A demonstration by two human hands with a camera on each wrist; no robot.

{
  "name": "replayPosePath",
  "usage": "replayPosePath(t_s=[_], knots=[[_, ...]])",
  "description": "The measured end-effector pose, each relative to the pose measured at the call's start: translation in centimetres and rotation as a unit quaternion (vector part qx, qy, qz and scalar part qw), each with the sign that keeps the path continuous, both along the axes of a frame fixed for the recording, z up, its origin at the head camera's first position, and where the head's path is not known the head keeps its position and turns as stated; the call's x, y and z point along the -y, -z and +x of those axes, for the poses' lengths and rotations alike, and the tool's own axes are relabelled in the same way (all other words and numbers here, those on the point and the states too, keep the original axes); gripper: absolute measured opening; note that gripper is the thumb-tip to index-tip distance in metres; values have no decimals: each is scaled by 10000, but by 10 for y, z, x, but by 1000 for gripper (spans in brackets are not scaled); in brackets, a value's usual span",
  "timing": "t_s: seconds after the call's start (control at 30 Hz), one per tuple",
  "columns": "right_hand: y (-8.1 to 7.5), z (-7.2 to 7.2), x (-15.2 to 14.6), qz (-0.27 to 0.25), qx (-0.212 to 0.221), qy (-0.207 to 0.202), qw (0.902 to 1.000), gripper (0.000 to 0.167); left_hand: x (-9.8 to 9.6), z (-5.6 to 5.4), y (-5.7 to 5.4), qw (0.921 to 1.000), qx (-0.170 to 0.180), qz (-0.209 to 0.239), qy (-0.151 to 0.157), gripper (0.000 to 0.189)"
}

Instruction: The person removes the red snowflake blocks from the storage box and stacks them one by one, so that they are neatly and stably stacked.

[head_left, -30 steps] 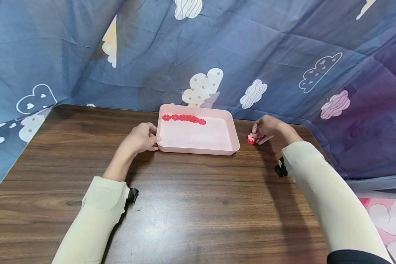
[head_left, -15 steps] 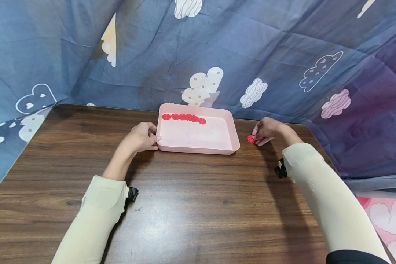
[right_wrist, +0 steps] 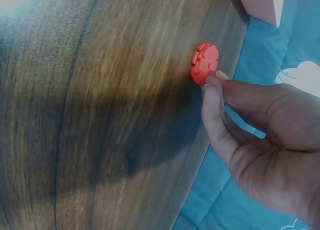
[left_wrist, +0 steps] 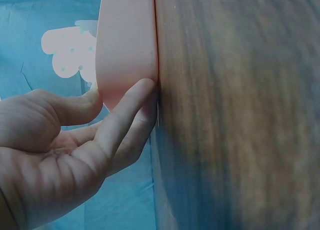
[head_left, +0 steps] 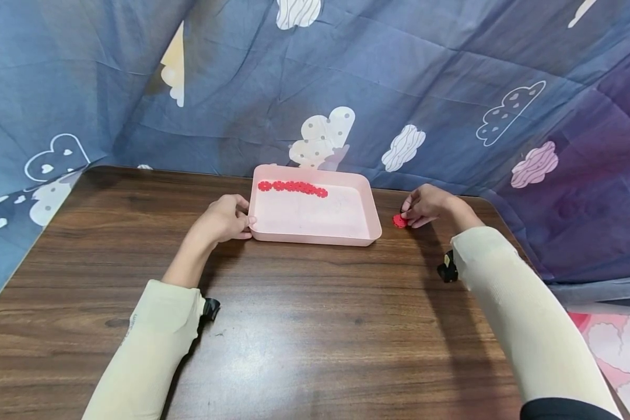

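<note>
At the left end of a shallow pink tray (head_left: 315, 238), my left hand (head_left: 224, 219) holds the near corner. In the left wrist view, the thumb of this left hand (left_wrist: 75, 135) meets the rim, while the fingers lie against the outer wall near the tabletop. A row of red flower-shaped plastic discs (head_left: 294, 186), partly overlapping, lies along the tray's far side. Right of the tray, my right hand (head_left: 425, 205) pinches small red notched discs (right_wrist: 205, 64) by their edge, between thumb and fingertips. They look stacked in the right wrist view; how many is unclear.
The brown wooden table (head_left: 315, 326) stretches in front of the tray. A blue cloth with cloud prints (head_left: 231, 87) hangs right behind the table's far edge. The tray's raised right wall (head_left: 370, 210) stands between the right hand and the row of discs.
The red discs in my right hand have tilted slightly, their bright glare gone. That hand dipped a little and rose again. My left hand and the tray stay put.
</note>
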State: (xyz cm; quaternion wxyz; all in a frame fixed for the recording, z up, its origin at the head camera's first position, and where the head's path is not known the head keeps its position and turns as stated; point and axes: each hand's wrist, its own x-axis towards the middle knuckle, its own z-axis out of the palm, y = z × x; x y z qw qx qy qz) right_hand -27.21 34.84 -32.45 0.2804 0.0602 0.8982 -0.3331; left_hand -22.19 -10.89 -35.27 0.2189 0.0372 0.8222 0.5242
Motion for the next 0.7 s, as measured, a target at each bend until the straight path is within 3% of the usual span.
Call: replayPosePath(t_s=[0.27,0.7], knots=[[-7,-4,8,-6,-377,33,9993,19,0,0,0,10000,-48,26,-4,42],[-24,-17,46,-69,-834,35,9965,21,0,0,1,10000,-43,18,-2,42]])
